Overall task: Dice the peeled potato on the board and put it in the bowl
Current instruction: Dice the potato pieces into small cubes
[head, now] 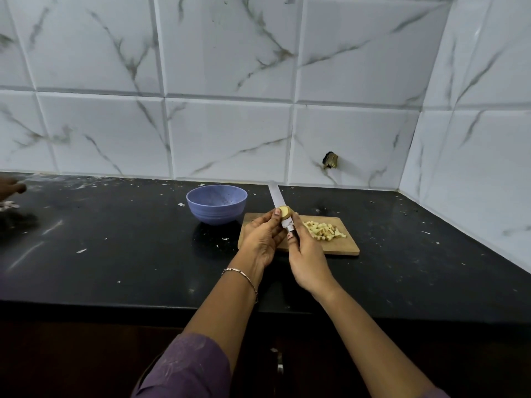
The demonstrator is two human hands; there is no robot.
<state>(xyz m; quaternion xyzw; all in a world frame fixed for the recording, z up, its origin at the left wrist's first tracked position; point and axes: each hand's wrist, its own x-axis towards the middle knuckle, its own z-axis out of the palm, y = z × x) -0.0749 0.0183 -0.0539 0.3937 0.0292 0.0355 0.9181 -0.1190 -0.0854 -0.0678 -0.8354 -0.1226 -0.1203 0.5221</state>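
Note:
My left hand (263,239) holds a small yellow potato piece (285,212) at its fingertips, raised above the wooden cutting board (342,248). My right hand (306,254) grips the handle of a knife (274,196), whose blade points away toward the wall and passes beside the potato piece. A heap of diced potato (324,229) lies on the right half of the board. The blue bowl (217,203) stands just left of the board and looks empty.
The black countertop (115,248) carries scattered white flecks. Another person's hand (11,188) shows at the far left edge. Marble-patterned tiled walls close the back and the right side. A cabinet handle (280,366) sits below the counter edge.

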